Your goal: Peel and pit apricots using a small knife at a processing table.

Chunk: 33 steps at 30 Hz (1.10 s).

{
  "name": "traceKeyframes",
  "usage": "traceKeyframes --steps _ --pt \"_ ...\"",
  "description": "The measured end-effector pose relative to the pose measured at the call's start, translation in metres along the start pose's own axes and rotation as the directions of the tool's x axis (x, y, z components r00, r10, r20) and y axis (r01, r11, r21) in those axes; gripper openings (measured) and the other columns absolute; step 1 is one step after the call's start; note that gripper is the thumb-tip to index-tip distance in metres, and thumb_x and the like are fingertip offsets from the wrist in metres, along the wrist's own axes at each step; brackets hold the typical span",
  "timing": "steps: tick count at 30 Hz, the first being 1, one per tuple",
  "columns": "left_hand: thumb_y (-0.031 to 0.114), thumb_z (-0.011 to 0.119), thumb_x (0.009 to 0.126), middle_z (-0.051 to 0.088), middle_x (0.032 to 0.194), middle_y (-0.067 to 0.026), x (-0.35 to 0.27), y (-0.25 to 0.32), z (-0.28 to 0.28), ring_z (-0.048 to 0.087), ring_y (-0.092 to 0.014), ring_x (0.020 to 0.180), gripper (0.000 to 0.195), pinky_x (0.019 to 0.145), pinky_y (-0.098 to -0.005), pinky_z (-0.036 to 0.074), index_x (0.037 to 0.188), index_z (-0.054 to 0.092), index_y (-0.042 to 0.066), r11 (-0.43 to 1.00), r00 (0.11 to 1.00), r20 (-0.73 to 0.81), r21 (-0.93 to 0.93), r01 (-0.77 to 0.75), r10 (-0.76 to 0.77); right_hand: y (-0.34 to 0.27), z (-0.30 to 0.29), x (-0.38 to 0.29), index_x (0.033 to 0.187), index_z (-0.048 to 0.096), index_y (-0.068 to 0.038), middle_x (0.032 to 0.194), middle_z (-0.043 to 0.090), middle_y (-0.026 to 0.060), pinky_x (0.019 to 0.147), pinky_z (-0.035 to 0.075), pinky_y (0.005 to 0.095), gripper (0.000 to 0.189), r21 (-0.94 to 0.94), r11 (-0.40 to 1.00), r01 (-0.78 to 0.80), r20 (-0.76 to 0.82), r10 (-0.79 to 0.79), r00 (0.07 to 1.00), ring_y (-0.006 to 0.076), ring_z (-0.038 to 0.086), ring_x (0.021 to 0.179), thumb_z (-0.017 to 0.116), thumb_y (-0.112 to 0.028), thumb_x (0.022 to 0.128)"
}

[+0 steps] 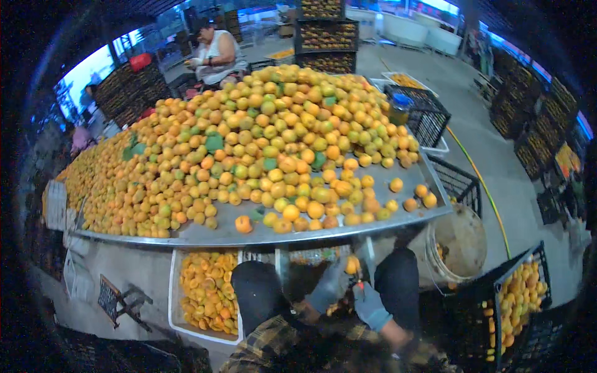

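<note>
My left hand (332, 282), in a grey glove, holds a single apricot (352, 265) up at its fingertips, between my knees. My gloved right hand (369, 303) grips a small tool with a red handle (359, 284), close below the fruit; its working end is too small to make out. In front of me, a big heap of apricots (280, 140) with some green leaves lies on a metal table (210, 235). A white tray (173, 298) of halved apricots (208, 291) stands below the table, left of my knees.
At the right are a dirty white bucket (459, 240), black plastic crates (450, 182), and a crate of apricots (520, 298). A yellow hose (485, 186) crosses the floor. Behind the heap a person (219, 53) sits near stacked crates (326, 37). A small folding stool (119, 300) stands left.
</note>
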<state>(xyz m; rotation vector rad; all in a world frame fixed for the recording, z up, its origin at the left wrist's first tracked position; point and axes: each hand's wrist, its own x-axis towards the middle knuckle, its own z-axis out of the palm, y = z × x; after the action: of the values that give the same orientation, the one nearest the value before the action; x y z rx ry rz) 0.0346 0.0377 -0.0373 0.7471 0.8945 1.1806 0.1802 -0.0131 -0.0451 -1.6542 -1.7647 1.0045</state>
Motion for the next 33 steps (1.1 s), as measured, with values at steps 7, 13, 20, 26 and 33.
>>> traceKeyframes --steps 7,13,20,26,33 --pt "0.019 0.054 0.094 0.058 0.108 -0.0042 0.006 -0.010 -0.019 0.054 -0.014 0.098 0.041 0.084 -0.0277 0.045 0.130 0.045 0.002 0.986 0.993 -0.059 -0.138 0.092 -0.101 -0.021 -0.010 0.020 0.092 0.053 0.000 0.076 0.059 0.0231 0.061 0.043 0.0438 0.026 0.011 0.996 0.093 0.086 -0.093 0.992 0.0410 0.058 0.072 0.048 -0.026 0.094" --pt "0.007 0.044 0.091 0.061 0.106 -0.0179 0.022 -0.076 -0.060 0.061 -0.029 0.089 0.040 0.077 -0.0372 0.049 0.131 0.042 0.000 0.939 0.989 0.080 0.312 -0.144 0.125 -0.031 0.001 0.004 0.091 0.050 0.000 0.078 0.059 0.0286 0.063 0.044 0.0527 0.029 0.021 0.999 -0.024 0.088 0.022 0.996 0.0486 0.057 0.078 0.051 -0.029 0.091" --pt "0.003 0.043 0.090 0.060 0.107 -0.0229 0.004 -0.042 -0.057 0.060 -0.033 0.096 0.043 0.082 -0.0398 0.050 0.133 0.036 -0.003 0.444 0.881 0.227 0.794 -0.415 0.415 -0.030 0.003 0.017 0.092 0.049 0.002 0.073 0.057 0.0264 0.060 0.043 0.0487 0.027 -0.021 0.999 -0.046 0.173 0.049 0.984 0.0438 0.057 0.069 0.048 -0.026 0.093" --pt "0.005 0.050 0.090 0.060 0.099 -0.0151 0.006 -0.075 -0.053 0.060 -0.025 0.090 0.045 0.087 -0.0371 0.048 0.132 0.035 -0.003 0.874 0.951 0.091 0.376 -0.308 0.296 -0.027 -0.001 0.004 0.093 0.047 0.001 0.075 0.061 0.0269 0.064 0.046 0.0525 0.035 -0.201 0.979 -0.019 0.168 0.054 0.984 0.0462 0.059 0.073 0.046 -0.034 0.092" --pt "0.032 0.044 0.095 0.060 0.091 -0.0117 0.010 -0.067 -0.050 0.059 -0.026 0.086 0.041 0.086 -0.0398 0.049 0.120 0.048 0.000 0.881 0.996 -0.032 -0.470 0.056 -0.080 -0.025 -0.002 0.011 0.093 0.049 -0.001 0.077 0.061 0.0251 0.065 0.047 0.0490 0.032 -0.151 0.988 -0.024 0.266 0.064 0.962 0.0440 0.060 0.076 0.057 -0.031 0.088"
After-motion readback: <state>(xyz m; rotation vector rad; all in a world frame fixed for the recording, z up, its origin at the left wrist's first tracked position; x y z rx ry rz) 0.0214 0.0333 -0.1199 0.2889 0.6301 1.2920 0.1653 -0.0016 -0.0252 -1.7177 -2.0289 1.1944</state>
